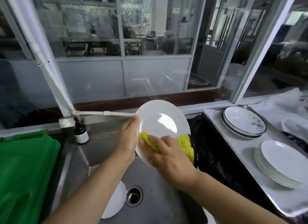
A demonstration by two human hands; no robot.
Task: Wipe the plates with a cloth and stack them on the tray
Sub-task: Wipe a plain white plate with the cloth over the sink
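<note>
My left hand (128, 140) grips the left rim of a white plate (160, 122), which is tilted up over the steel sink (103, 140). My right hand (168, 155) holds a yellow cloth (184, 143) bunched against the plate's lower face. To the right, a grey tray (246, 150) carries a stack of several plain white plates (283, 163) near me and dark-rimmed plates (244, 122) farther back. Another white plate (115, 200) lies in the sink basin, partly hidden under my left forearm.
A brown pump bottle (80, 132) stands at the sink's back left corner. A green plastic bin (25, 170) sits to the left. The drain (134, 196) is in the basin. Black plastic (210, 150) lies between sink and tray. A glass partition (150, 40) rises behind the counter.
</note>
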